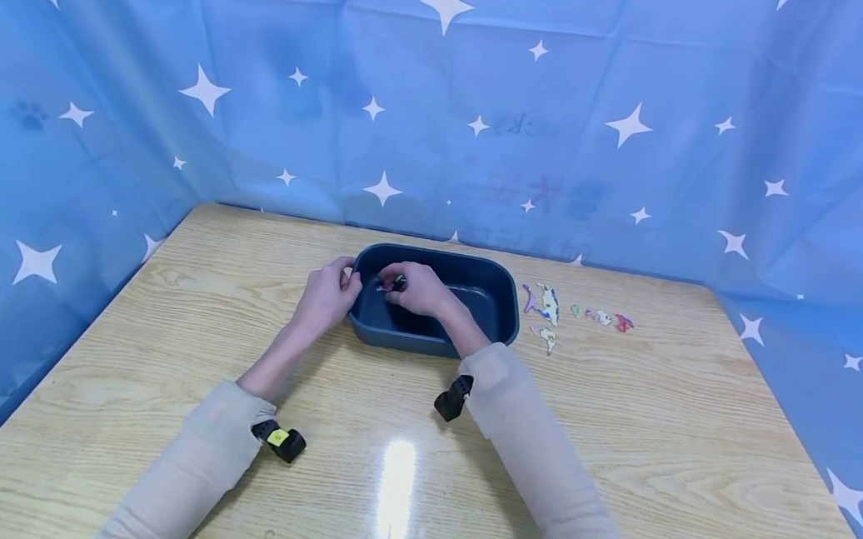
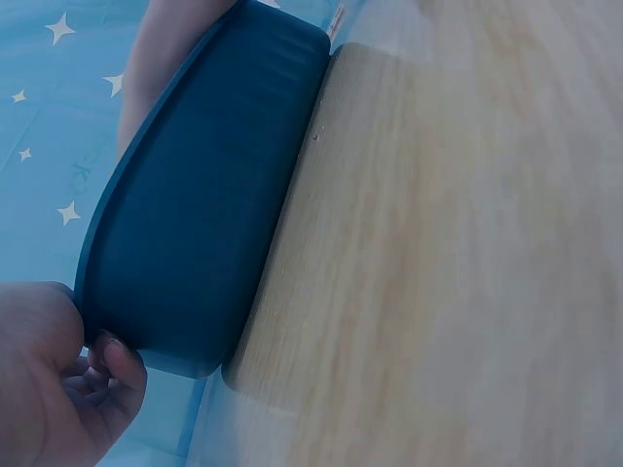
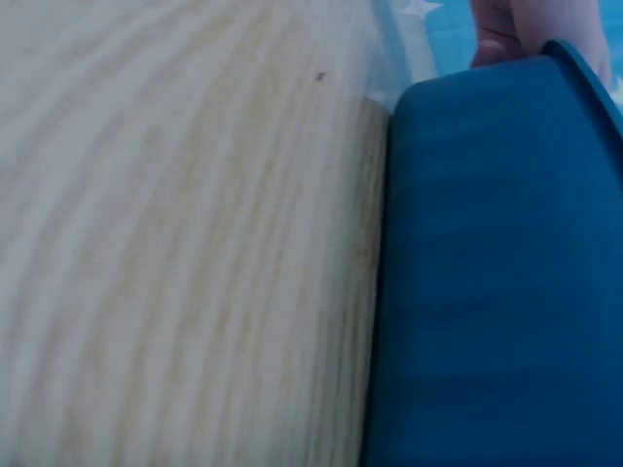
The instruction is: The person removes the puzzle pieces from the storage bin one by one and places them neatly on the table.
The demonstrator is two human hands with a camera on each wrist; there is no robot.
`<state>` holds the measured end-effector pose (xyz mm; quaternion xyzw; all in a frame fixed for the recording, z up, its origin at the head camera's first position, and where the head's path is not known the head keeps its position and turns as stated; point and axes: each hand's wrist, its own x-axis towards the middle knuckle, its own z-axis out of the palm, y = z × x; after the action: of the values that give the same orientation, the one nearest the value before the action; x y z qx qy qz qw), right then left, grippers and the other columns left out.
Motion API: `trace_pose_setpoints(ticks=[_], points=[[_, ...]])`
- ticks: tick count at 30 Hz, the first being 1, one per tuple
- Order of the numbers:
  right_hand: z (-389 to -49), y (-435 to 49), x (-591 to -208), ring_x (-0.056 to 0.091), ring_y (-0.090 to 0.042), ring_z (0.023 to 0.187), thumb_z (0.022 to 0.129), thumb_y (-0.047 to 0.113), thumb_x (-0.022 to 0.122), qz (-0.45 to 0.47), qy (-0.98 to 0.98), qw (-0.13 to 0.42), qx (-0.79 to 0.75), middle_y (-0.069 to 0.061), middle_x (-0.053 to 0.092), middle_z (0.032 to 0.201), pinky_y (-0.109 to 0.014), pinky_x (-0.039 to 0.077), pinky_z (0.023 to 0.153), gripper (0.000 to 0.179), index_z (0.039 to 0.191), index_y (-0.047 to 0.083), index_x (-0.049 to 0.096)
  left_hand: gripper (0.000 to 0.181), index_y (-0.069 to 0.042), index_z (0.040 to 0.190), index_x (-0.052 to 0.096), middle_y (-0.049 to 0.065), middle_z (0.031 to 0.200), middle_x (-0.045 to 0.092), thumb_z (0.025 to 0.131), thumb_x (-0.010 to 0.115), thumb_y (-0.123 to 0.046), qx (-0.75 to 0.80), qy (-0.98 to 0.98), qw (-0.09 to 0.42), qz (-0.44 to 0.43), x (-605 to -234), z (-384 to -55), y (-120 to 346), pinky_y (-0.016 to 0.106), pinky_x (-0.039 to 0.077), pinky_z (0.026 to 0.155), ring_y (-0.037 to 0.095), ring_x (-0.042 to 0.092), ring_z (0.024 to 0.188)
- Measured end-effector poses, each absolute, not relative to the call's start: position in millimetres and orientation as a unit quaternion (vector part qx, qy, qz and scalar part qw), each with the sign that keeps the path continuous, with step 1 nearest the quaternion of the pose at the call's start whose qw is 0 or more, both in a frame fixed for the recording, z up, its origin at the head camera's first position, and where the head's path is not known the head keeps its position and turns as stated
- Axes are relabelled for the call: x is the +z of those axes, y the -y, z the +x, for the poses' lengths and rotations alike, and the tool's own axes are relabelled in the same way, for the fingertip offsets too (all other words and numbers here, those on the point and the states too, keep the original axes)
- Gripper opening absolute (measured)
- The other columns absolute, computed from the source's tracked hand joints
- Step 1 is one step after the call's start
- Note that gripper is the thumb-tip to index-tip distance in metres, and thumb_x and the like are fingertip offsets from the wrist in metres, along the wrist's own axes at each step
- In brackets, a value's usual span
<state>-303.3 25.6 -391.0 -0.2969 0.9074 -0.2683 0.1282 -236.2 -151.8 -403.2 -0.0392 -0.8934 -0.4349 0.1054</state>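
Observation:
A dark blue rectangular basin with rounded corners stands on the wooden table. My left hand grips its rim at the left end, thumb and curled fingers on the wall; the left wrist view shows this hand at the basin's corner. Inside the basin, near its left end, my right hand pinches a small colourful piece, partly hidden by the fingers. In the right wrist view the basin's outer wall hides the right hand.
Right of the basin lie several flat colourful cutouts: a larger pale and blue one, a purple one, a pale one and a red one. A blue curtain with white stars hangs behind the table.

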Motion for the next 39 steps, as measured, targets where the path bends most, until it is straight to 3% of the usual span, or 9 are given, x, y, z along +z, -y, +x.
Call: trace_pose_setpoints(ticks=[4,10,19,27,33,39], points=[[-301,-23,-392,0.063,-0.023,0.097,0.097,0.005,0.066,-0.293,-0.914,0.124,-0.252,-0.011,0.067,0.111,-0.035,0.05,0.09,0.031,0.128,0.003,0.066,0.037,0.005,0.133,0.059,0.003,0.068,0.048,0.101,0.05,-0.01,-0.433,0.894,0.105,-0.038,-403,-236,152,0.031,0.04,0.056,0.018,0.047,0.057],[-300,-23,-394,0.064,-0.022,0.1,0.098,0.007,0.066,-0.284,-0.919,0.129,-0.243,-0.012,0.068,0.11,-0.033,0.051,0.091,0.023,0.12,0.001,0.068,0.037,0.006,0.133,0.058,0.003,0.068,0.048,0.101,0.05,-0.009,-0.436,0.893,0.103,-0.037,-403,-234,153,0.031,0.039,0.055,0.018,0.047,0.056],[-300,-29,-393,0.062,-0.018,0.089,0.097,0.011,0.068,-0.278,-0.918,0.125,-0.255,-0.006,0.069,0.1,-0.03,0.051,0.085,0.007,0.099,0.006,0.071,0.036,0.006,0.132,0.059,0.003,0.068,0.048,0.1,0.051,-0.01,-0.433,0.894,0.105,-0.034,-403,-235,152,0.029,0.039,0.055,0.017,0.047,0.055],[-293,-40,-386,0.065,-0.02,0.081,0.1,0.013,0.064,-0.26,-0.889,0.089,-0.365,-0.005,0.07,0.094,-0.031,0.054,0.071,0.007,0.101,0.008,0.069,0.037,0.006,0.133,0.059,0.003,0.067,0.048,0.101,0.05,-0.011,-0.431,0.896,0.103,-0.035,-404,-235,150,0.031,0.039,0.056,0.018,0.047,0.055],[-285,-52,-381,0.067,-0.026,0.082,0.098,0.013,0.066,-0.258,-0.863,0.071,-0.428,-0.008,0.07,0.095,-0.031,0.056,0.072,0.011,0.105,0.005,0.069,0.037,0.006,0.132,0.059,0.002,0.067,0.048,0.1,0.05,-0.011,-0.429,0.896,0.109,-0.036,-403,-234,150,0.031,0.041,0.058,0.018,0.048,0.056],[-281,-71,-377,0.068,-0.022,0.082,0.099,0.017,0.067,-0.259,-0.844,0.056,-0.466,-0.007,0.072,0.095,-0.033,0.056,0.073,0.014,0.106,0.005,0.07,0.038,0.007,0.133,0.058,0.002,0.067,0.047,0.101,0.049,-0.011,-0.431,0.895,0.108,-0.04,-403,-235,150,0.031,0.041,0.058,0.018,0.047,0.056]])
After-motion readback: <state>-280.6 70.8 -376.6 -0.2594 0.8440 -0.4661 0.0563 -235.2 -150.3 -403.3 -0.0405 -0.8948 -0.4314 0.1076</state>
